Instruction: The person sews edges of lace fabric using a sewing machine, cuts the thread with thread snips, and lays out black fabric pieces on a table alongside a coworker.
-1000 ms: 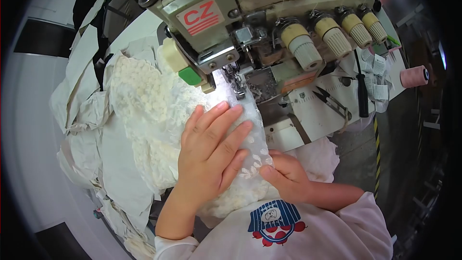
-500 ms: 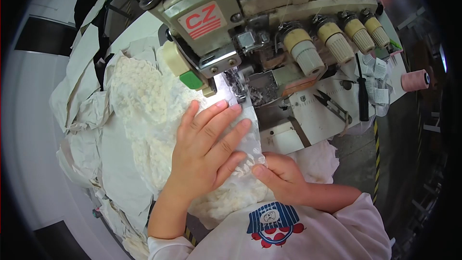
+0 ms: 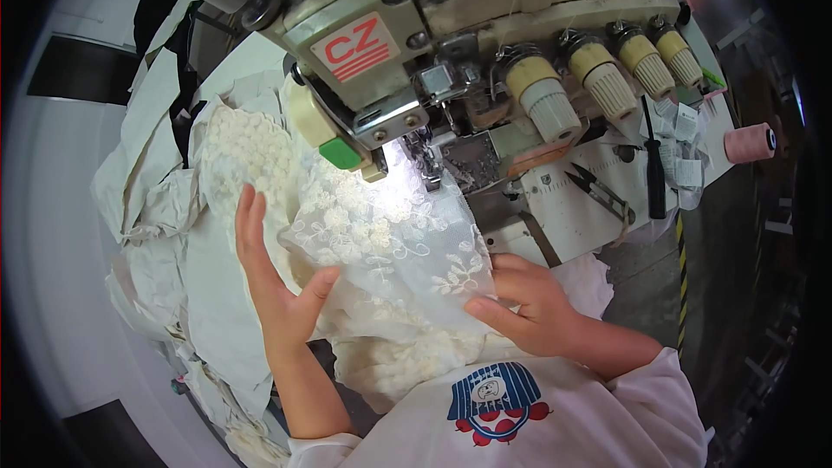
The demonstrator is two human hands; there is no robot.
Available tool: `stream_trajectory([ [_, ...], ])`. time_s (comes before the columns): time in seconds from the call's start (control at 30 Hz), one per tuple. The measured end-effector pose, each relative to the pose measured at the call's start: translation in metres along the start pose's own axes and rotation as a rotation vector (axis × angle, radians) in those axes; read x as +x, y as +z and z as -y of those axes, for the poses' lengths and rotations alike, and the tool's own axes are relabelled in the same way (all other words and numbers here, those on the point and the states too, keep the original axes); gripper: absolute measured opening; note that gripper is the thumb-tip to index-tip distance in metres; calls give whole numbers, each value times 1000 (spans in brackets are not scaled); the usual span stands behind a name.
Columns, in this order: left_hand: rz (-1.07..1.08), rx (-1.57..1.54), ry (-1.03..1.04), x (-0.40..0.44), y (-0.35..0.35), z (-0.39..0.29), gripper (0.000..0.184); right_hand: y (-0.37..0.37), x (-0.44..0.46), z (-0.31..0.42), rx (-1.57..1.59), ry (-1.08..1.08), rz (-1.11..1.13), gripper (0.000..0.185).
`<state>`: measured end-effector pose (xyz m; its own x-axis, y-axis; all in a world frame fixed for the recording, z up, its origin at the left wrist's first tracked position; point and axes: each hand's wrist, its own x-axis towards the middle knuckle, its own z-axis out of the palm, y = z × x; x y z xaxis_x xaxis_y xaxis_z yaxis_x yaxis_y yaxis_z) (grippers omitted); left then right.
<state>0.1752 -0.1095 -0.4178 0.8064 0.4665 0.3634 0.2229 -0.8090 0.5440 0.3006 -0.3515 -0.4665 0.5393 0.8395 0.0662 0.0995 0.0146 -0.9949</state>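
White embroidered lace fabric (image 3: 403, 251) spreads from under the presser area of the sewing machine (image 3: 451, 43) toward my body. The machine's lamp lights the fabric near the needle. My right hand (image 3: 529, 303) pinches the fabric's right edge between thumb and fingers. My left hand (image 3: 282, 282) is raised at the fabric's left side, fingers stretched and thumb apart, holding nothing. Cream textured fabric (image 3: 251, 152) lies bunched beyond my left hand, and more of it hangs in front of my shirt.
Thread snips (image 3: 598, 191) and a black-handled screwdriver (image 3: 653, 165) lie right of the machine. Beside them are small white labels (image 3: 685, 152) and a pink thread spool (image 3: 749, 144). Cut white fabric pieces (image 3: 147, 156) are heaped on the left.
My left hand has lifted off the fabric and moved left, baring the embroidery. My right hand keeps its pinch on the edge, having shifted slightly right.
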Motion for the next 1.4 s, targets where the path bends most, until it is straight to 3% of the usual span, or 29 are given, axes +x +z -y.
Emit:
stream_trajectory([
  [0.07,194,-190,-414,-19,5,11,81,0,1,0,-35,15,46,17],
  [0.13,227,-159,-488,-26,7,15,74,8,5,1,84,-10,51,19],
  [0.17,104,-142,-458,-18,-3,16,69,10,7,5,86,-11,49,19],
  [0.2,-15,-125,-427,-11,-12,21,64,12,10,12,254,102,185,22],
  [0.23,-217,-89,-228,-2,-22,32,57,15,11,17,419,215,322,25],
  [0.27,-363,121,-116,12,-32,24,53,27,8,11,559,239,292,28],
  [0.37,-333,671,331,42,-46,-11,47,37,8,15,643,259,207,28],
  [0.5,-32,345,420,19,-14,-50,39,35,3,9,434,212,171,28],
  [0.57,178,206,444,13,0,-62,34,41,1,8,457,171,-37,27],
  [0.6,252,172,458,12,7,-67,33,39,0,7,452,175,-37,27],
  [0.77,333,142,452,15,23,-69,35,29,2,10,435,241,5,39],
  [1.4,326,108,494,27,30,-52,42,19,12,6,280,141,-34,33],
])
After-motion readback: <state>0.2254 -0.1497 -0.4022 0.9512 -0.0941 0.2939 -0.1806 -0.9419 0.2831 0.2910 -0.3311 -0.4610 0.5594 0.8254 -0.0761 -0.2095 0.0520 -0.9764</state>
